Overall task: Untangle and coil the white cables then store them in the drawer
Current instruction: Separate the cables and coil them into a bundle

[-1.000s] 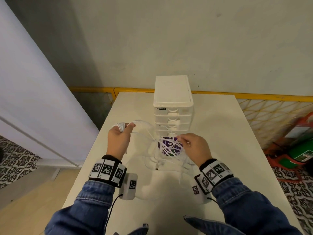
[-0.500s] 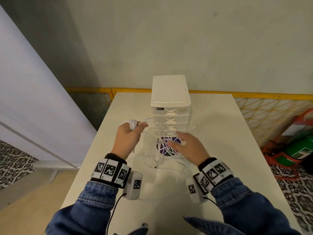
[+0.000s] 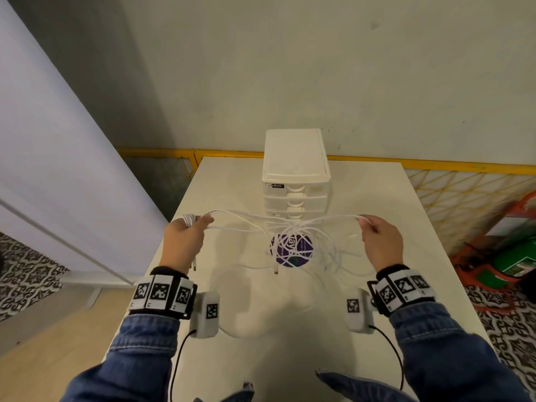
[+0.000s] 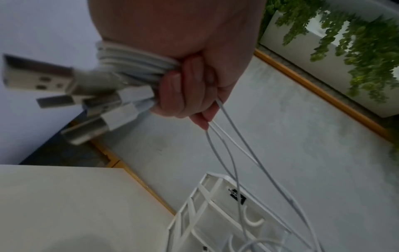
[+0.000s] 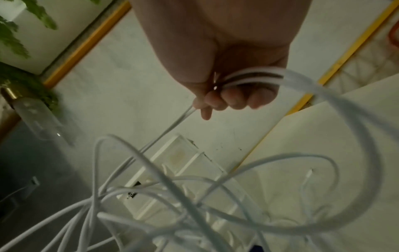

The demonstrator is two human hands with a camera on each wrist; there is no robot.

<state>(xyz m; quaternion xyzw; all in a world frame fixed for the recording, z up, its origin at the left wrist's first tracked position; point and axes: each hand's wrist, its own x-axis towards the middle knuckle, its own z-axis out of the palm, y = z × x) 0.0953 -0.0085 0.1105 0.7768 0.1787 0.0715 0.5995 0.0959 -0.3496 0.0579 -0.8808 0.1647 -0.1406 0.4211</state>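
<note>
Several white cables [image 3: 293, 236] lie tangled over a round purple sticker [image 3: 291, 250] on the white table [image 3: 290, 338]. My left hand [image 3: 185, 242] grips a wound bundle of cable [image 4: 134, 63], with several USB plugs [image 4: 38, 75] sticking out beside the fingers [image 4: 183, 95]. My right hand [image 3: 380, 242] pinches white strands [image 5: 244, 76] out to the right, so they stretch across to the left hand. The white drawer unit [image 3: 295, 175] stands behind the tangle with its drawers closed.
A yellow rail [image 3: 435, 165] runs along the table's far edge, before a grey wall. A white panel [image 3: 58, 158] stands to the left. Red and green containers [image 3: 507, 256] sit on the patterned floor at right. Loose cable ends [image 3: 275, 271] lie near the sticker.
My right hand has left the tangle and moved out to the right with strands in it. The cables between both hands now stretch wide. The left hand shifted slightly left.
</note>
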